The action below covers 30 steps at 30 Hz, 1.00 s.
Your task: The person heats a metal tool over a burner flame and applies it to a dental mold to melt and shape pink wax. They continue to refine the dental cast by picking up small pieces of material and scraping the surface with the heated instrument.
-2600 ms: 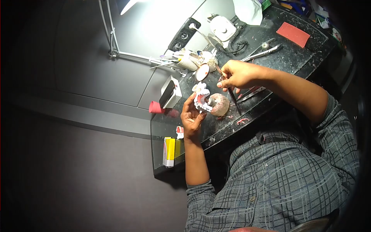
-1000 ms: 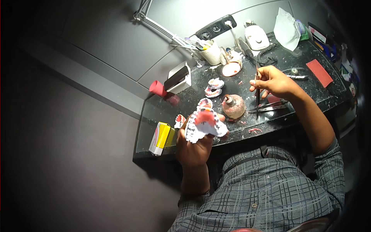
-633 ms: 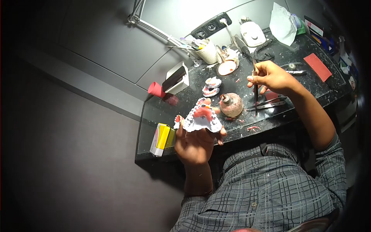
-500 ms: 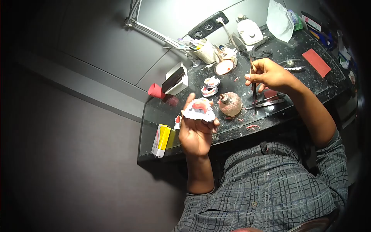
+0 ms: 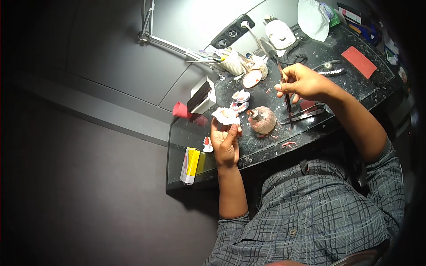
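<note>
The yellow box's print is too small to read. Our left hand now grips the cast thumb-to-fingers, nearer the paired models than before; our right hand pinches a dark tool.

The dark, glossy counter is speckled with pale debris. Lying on it are a red rectangular sheet and curled pinkish scraps. A round, residue-covered bottle stands near a stacked pair of dental casts; a yellow-and-white box sits beside a small red-and-white cast.
</note>
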Motion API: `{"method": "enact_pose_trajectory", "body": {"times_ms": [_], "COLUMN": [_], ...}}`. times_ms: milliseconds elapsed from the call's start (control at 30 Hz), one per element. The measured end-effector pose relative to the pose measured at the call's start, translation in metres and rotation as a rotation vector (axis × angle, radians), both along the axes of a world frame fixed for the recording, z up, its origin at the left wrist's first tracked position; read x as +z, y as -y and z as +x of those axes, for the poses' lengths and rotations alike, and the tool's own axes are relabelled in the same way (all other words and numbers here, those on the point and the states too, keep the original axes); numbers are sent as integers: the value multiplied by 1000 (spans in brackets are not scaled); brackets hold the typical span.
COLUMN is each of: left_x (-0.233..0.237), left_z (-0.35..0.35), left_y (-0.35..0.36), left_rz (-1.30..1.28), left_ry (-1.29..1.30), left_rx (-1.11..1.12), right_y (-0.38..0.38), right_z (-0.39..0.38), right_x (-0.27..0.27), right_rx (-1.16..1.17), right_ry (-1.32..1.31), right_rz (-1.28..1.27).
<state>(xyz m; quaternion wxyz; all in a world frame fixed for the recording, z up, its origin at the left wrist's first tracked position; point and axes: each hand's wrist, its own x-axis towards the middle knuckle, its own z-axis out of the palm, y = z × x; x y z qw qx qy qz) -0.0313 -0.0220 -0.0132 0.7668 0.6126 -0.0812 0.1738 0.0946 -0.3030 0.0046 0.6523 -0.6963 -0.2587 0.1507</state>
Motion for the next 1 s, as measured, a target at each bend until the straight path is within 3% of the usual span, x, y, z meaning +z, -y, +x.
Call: {"method": "enact_pose_trajectory", "body": {"times_ms": [133, 300, 600, 1000], "left_x": [-3, -1, 12, 13], "left_z": [7, 16, 24, 21], "left_y": [-8, -12, -21, -8], "left_rz": [-16, 240, 311, 538], "left_ry": [-43, 22, 71, 152], "left_rx": [-136, -7, -91, -13], "right_y": [0, 1, 2, 1], "right_z": [0, 1, 0, 2], "right_x": [-2, -3, -1, -4], "right_rx": [-3, -1, -12, 1], "right_ry": [9, 4, 16, 31], "right_rz": [20, 28, 30, 35]}}
